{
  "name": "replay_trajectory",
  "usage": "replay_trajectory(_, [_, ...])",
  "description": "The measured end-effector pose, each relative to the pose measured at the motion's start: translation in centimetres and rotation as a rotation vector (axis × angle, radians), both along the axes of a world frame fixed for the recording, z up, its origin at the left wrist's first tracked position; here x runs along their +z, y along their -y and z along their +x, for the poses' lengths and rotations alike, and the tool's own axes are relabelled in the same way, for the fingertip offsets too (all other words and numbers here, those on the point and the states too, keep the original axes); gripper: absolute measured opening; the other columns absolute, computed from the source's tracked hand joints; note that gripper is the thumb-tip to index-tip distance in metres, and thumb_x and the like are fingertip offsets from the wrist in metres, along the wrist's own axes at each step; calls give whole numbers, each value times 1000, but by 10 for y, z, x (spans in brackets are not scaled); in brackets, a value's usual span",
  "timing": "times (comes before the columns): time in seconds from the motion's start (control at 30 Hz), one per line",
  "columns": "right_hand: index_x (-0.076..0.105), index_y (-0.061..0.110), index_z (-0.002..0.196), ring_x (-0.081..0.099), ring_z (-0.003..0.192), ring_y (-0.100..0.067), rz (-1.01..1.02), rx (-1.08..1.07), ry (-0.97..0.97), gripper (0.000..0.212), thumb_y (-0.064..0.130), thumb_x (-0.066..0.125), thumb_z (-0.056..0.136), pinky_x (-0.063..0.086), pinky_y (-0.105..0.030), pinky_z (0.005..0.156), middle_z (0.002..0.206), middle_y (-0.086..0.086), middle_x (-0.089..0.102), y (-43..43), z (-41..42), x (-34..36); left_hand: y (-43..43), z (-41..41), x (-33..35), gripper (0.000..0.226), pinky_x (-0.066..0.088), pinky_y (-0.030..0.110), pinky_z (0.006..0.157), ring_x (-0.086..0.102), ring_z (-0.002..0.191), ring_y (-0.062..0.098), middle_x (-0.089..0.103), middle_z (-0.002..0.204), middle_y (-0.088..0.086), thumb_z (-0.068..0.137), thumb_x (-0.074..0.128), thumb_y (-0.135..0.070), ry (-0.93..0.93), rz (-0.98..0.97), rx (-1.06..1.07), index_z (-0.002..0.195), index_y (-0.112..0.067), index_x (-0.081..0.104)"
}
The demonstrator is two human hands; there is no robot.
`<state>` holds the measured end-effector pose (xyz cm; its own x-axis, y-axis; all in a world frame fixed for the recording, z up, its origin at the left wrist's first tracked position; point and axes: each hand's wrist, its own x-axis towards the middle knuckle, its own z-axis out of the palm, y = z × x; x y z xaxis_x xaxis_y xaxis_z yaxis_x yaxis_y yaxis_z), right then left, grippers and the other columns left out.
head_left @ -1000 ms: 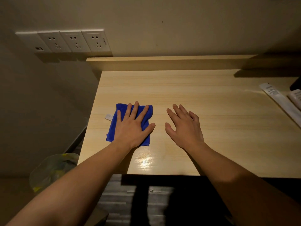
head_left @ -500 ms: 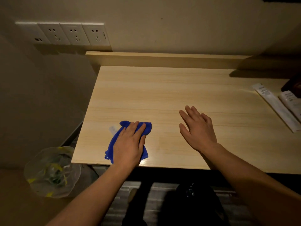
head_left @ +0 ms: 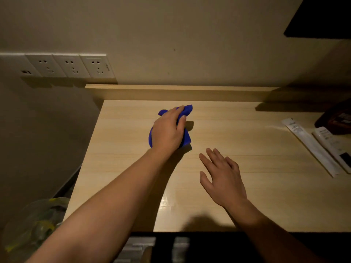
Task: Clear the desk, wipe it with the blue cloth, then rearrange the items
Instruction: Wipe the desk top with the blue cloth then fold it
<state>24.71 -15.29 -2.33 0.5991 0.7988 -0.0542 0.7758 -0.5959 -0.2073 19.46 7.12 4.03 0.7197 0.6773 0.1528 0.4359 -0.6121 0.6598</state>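
The blue cloth [head_left: 187, 109] lies bunched on the light wooden desk [head_left: 247, 141], toward its back and left of centre. My left hand [head_left: 168, 130] presses down on top of it, fingers curled over the cloth, covering most of it. My right hand [head_left: 223, 177] rests flat on the desk nearer the front edge, fingers spread, holding nothing. At the right edge of the desk lie a long white packet [head_left: 307, 145] and a white remote-like item [head_left: 334, 147].
A dark reddish box [head_left: 336, 116] sits at the far right back. A raised wooden ledge [head_left: 180, 92] runs along the wall, under a row of wall sockets [head_left: 72, 66]. A bin with a clear bag [head_left: 32, 226] stands on the floor at left.
My left hand has pushed the cloth from the front left edge of the desk away toward the back and to the right. The cloth is now more bunched. My right hand stays flat.
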Motion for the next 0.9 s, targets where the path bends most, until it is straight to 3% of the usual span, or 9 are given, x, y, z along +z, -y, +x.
replay_trajectory(0.07, [30,41,158,4,157,-6,18,3,-5,60,53,36,100,12,-40,124,170,12,17,0,0,-1,-20,24,-5,63,18,56,129,20,160,26,28,172,4,109,32,-58,-211,35,-149,166,-30,28])
replay_trajectory(0.13, [31,40,158,4,157,-5,27,3,-15,60,52,37,100,11,-39,124,169,12,17,0,2,-1,-37,23,-17,70,3,58,130,-1,163,25,6,177,2,106,22,-68,-356,46,-186,168,-35,12])
replay_trajectory(0.27, [34,40,157,7,157,-6,3,8,-7,59,52,37,99,12,-39,123,169,12,20,2,0,0,-56,-44,-41,65,2,57,130,-5,163,25,1,178,1,108,16,-62,-442,102,-36,168,-37,8])
replay_trajectory(0.4, [61,32,136,41,139,-14,48,-48,20,47,52,45,96,27,-39,109,147,4,54,-30,2,18,-65,-100,-59,67,1,58,130,-10,163,24,-5,178,1,107,10,-60,-557,124,74,168,-32,2])
replay_trajectory(0.47, [62,26,132,48,129,-16,161,-44,-7,42,47,48,98,33,-39,105,138,2,58,-73,10,32,-66,-101,-63,67,-2,58,129,-12,163,23,-6,177,-1,107,9,-60,-566,128,64,168,-33,-1])
replay_trajectory(0.57, [50,23,148,40,142,-21,245,-30,-110,51,45,48,101,34,-42,113,155,-3,45,-155,28,44,-68,-98,-66,66,-4,58,129,-14,162,23,-9,177,-2,108,10,-58,-576,160,51,168,-34,-4])
replay_trajectory(0.67, [27,27,160,19,154,-27,31,-18,-171,66,57,40,102,23,-50,121,168,-7,22,-214,44,32,-70,-100,-70,66,-4,58,128,-14,162,23,-9,177,-2,107,10,-58,-580,165,52,167,-35,-5])
replay_trajectory(0.77, [6,33,163,-4,158,-30,-143,30,-73,78,71,27,99,7,-56,124,172,-10,1,-232,52,12,-70,-99,-70,66,-5,57,128,-15,162,22,-10,177,-3,107,10,-59,-573,157,53,167,-35,-6])
replay_trajectory(0.9, [0,42,161,-7,158,-30,-142,47,39,79,80,13,93,3,-65,121,172,-6,-5,-238,61,5,-70,-99,-71,67,-7,57,128,-16,162,22,-10,176,-3,106,10,-59,-565,157,64,167,-36,-5])
